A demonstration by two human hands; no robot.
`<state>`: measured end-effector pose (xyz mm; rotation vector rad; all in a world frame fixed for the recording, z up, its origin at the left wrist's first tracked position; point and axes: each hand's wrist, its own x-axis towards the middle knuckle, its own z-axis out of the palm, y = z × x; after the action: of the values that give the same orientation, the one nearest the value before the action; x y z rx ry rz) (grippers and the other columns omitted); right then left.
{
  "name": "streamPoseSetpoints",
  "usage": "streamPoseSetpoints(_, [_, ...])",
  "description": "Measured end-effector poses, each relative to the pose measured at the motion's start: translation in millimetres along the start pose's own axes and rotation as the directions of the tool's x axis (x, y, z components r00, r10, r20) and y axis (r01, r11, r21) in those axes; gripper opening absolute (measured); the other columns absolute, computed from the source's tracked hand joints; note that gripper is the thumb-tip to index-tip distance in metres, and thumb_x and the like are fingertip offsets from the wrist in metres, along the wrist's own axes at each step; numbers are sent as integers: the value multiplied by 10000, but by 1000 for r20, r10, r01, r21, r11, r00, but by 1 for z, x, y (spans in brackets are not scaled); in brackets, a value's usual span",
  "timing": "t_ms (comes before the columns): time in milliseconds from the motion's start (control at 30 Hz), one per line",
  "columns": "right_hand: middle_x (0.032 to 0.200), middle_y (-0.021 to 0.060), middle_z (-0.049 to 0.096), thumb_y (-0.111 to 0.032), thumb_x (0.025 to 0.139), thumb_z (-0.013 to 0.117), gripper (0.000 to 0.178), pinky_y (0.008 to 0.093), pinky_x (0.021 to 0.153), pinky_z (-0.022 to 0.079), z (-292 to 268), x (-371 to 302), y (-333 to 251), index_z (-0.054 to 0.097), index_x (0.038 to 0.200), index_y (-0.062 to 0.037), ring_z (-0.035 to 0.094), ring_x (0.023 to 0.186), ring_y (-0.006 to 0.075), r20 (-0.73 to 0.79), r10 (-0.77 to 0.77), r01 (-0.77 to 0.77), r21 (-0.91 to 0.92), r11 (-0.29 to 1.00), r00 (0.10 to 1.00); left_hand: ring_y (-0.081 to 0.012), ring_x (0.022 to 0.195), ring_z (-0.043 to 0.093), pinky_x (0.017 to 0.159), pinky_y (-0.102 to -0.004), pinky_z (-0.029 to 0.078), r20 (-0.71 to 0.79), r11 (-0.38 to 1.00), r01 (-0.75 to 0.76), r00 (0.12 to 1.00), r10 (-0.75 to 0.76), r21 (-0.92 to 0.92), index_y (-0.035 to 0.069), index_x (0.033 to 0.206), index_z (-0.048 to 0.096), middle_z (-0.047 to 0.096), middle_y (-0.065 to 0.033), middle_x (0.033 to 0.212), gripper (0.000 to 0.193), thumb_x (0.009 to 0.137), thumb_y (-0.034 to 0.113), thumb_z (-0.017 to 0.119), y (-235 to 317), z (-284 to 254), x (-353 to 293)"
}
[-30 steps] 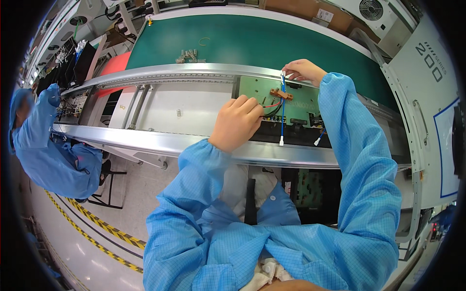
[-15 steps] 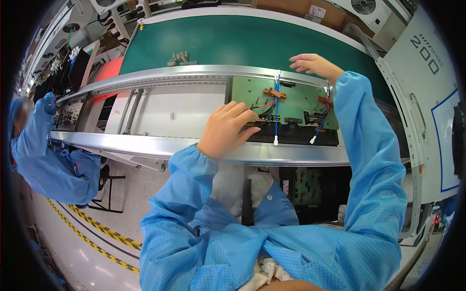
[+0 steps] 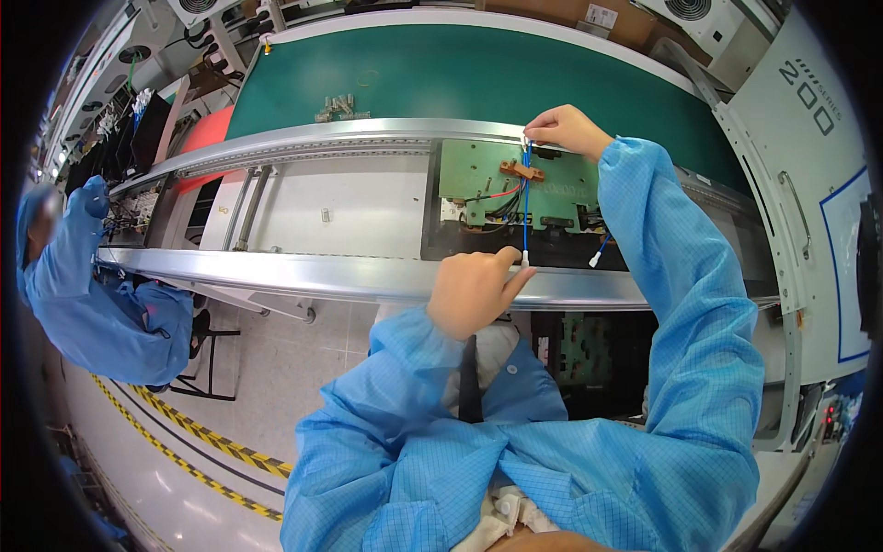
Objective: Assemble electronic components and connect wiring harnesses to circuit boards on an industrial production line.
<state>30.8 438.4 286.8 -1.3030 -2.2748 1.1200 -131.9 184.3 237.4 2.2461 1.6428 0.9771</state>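
A green circuit board [image 3: 471,170] lies in a dark frame on the rail line, with brown blocks [image 3: 522,171] and red and black wires on it. A blue wire [image 3: 525,221] with white connectors runs across it from far to near. At its far end, my right hand [image 3: 572,131] is closed, fingertips pinching the wire by its connector. My left hand [image 3: 474,290] is at the near end, thumb and forefinger closed around the white connector [image 3: 525,258]. A second blue wire [image 3: 602,248] with a white connector lies to the right, partly hidden by my right sleeve.
Metal rails [image 3: 303,271] run along both sides of the line. Small metal parts [image 3: 340,108] lie on the green mat [image 3: 441,74] beyond. A white cabinet [image 3: 800,230] stands at the right. Another person in blue [image 3: 110,304] works at the left.
My right hand has come left and down onto the far end of the blue wire. My left hand has moved right and nearer, from the board's left side to the wire's near connector.
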Motion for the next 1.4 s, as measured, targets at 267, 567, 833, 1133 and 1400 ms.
streamPoseSetpoints(267, [1017, 91, 701, -195, 902, 647, 285, 273, 881, 485, 3, -9, 8, 691, 1108, -4, 635, 925, 147, -24, -53, 54, 25, 998, 998, -291, 538, 623, 491, -403, 464, -6, 996, 31, 999, -31, -86, 82, 819, 634, 604, -105, 555, 275, 881, 350, 633, 2, 8, 4])
streamPoseSetpoints(567, [945, 107, 685, -222, 939, 576, 289, 308, 802, 497, 13, -49, -9, 663, 1128, -22, 626, 944, 156, -205, -491, 359, -462, 811, 847, -278, 539, 627, 488, -397, 454, -16, 992, 63, 998, -65, -114, 99, 827, 621, 625, -76, 569, 246, 884, 338, 629, -1, 11, 1])
streamPoseSetpoints(833, [752, 127, 656, -240, 967, 500, 332, 243, 481, 500, 31, -137, -61, 586, 1133, 35, 652, 553, 159, 310, 189, -191, -27, 981, 932, -257, 565, 644, 507, -372, 469, -39, 980, 19, 999, -28, -200, 116, 851, 644, 647, -59, 607, 250, 857, 366, 663, -2, 13, 6])
streamPoseSetpoints(1133, [785, 114, 687, -302, 1008, 446, 310, 209, 552, 533, 45, -129, -40, 580, 1025, -22, 691, 682, 152, 381, 354, -505, 450, 737, 855, -282, 589, 645, 525, -399, 485, -38, 987, 31, 999, -38, -160, 120, 823, 669, 648, -92, 634, 142, 843, 260, 661, -5, 25, 19])
streamPoseSetpoints(1400, [871, 131, 711, -356, 1008, 453, 324, 202, 538, 503, 42, -117, -43, 580, 916, -73, 691, 710, 149, 446, 388, -557, 353, 752, 807, -325, 571, 622, 510, -415, 481, -82, 993, 90, 992, -96, -78, 145, 824, 686, 619, -129, 627, 114, 845, 194, 585, -12, 34, 31])
